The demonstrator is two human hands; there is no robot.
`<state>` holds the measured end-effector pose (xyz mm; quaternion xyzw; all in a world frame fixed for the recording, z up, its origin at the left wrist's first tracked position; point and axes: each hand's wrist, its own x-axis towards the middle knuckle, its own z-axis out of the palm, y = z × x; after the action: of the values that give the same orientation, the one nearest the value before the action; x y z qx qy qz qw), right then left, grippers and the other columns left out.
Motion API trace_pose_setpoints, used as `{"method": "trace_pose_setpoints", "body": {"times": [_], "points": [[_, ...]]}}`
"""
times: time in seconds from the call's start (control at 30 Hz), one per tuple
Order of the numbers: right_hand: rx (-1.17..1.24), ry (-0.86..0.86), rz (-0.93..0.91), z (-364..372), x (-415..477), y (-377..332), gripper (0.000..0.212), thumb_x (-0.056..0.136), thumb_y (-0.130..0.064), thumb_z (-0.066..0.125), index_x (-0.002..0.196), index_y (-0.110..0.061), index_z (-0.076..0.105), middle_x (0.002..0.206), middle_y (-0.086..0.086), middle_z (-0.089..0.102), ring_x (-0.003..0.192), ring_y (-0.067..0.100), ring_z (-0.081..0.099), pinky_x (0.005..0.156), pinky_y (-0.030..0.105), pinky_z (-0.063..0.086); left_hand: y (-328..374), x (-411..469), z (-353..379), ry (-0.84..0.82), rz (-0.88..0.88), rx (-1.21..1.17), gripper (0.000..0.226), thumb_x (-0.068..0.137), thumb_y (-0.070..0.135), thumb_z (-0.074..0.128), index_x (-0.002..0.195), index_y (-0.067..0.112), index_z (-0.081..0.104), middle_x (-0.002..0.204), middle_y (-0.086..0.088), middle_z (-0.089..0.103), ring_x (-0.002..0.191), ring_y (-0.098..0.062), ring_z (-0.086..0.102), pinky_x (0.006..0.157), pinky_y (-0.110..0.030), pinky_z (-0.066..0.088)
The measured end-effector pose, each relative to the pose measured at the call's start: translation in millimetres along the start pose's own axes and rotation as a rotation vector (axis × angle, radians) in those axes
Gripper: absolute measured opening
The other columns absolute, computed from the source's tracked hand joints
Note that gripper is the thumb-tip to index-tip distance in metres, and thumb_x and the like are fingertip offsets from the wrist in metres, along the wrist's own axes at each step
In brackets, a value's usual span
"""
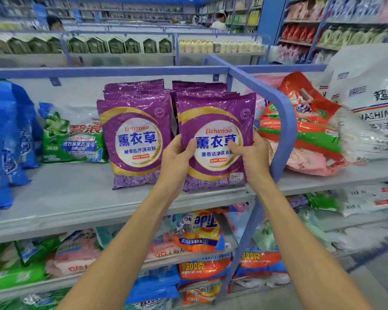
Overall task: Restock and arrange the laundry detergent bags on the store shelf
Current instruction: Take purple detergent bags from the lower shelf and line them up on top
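Front purple plastic-film detergent bag [214, 121]: glossy, crinkled, catching light near its top edge.
Purple bag stack beside it [132, 139]: same shiny film, finely wrinkled.
Green-and-white detergent bag [72, 135]: glossy, creased plastic.
Large white sack [367, 108]: shiny, wrinkled plastic.
Pale grey shelf board [65, 198]: smooth, matt.
Lilac-blue shelf rail [286, 121]: smooth, painted look, soft sheen.

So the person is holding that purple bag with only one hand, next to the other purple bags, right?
No, with both: the left hand and the right hand each grip a side of the purple bag, next to the other purple bags. The head view shows it.
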<state>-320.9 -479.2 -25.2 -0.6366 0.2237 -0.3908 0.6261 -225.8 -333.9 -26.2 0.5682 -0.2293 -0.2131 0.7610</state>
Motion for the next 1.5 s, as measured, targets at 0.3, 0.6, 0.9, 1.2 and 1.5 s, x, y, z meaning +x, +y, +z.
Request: {"method": "trace_pose_setpoints", "body": {"times": [0.3, 0.6, 0.9, 1.2, 1.5], "points": [[-0.034, 0.071, 0.004, 0.7, -10.1, 18.9, 0.042, 0.094, -0.008, 0.071, 0.127, -0.027, 0.053, 0.114, -0.012, 0.071, 0.100, 0.003, 0.072, 0.088, 0.036, 0.062, -21.5, -7.4, -4.8, 0.156, 0.056, 0.168, 0.053, 0.091, 0.015, 0.075, 0.139, 0.020, 0.053, 0.126, 0.005, 0.068, 0.113, -0.008, 0.067, 0.096, -0.036, 0.059], [-0.470, -0.092, -0.053, -13.3, -62.8, 42.5, 0.096, 0.091, -0.038, 0.075, 0.160, -0.031, 0.008, 0.163, -0.009, 0.024, 0.151, 0.010, 0.024, 0.123, 0.046, 0.031, -31.4, -44.3, -16.0, 0.019, -0.018, 0.520, 0.073, 0.074, 0.016, 0.090, 0.119, 0.049, 0.044, 0.110, 0.031, 0.061, 0.104, 0.005, 0.064, 0.081, -0.013, 0.051], [-0.538, -0.175, -0.038, -18.1, -47.6, 56.5, 0.103, 0.090, -0.016, 0.077, 0.162, -0.034, 0.005, 0.168, -0.008, 0.019, 0.155, 0.013, 0.021, 0.123, 0.050, 0.032, -34.8, -35.4, -11.4, 0.119, 0.071, 0.645, 0.072, 0.069, 0.018, 0.093, 0.119, 0.042, 0.047, 0.108, 0.021, 0.064, 0.100, -0.002, 0.064, 0.087, -0.028, 0.056], [-0.516, -0.086, -0.023, -13.3, -48.1, 54.0, 0.100, 0.086, -0.014, 0.080, 0.159, -0.032, 0.015, 0.163, -0.005, 0.032, 0.149, 0.015, 0.034, 0.118, 0.048, 0.039, -51.1, -27.4, -13.3, 0.110, 0.126, 0.722, 0.069, 0.078, 0.021, 0.087, 0.133, 0.036, 0.049, 0.121, 0.017, 0.064, 0.114, -0.005, 0.061, 0.096, -0.036, 0.056], [-0.705, -0.083, -0.122, -21.2, -68.7, 41.4, 0.082, 0.096, -0.037, 0.069, 0.162, -0.024, 0.022, 0.168, -0.004, 0.024, 0.156, 0.013, 0.017, 0.126, 0.041, 0.026, -51.4, -62.9, -11.7, 0.092, 0.313, 1.249, 0.069, 0.100, 0.041, 0.059, 0.156, 0.010, 0.033, 0.146, -0.004, 0.053, 0.141, -0.026, 0.037, 0.118, -0.041, 0.035]]}}
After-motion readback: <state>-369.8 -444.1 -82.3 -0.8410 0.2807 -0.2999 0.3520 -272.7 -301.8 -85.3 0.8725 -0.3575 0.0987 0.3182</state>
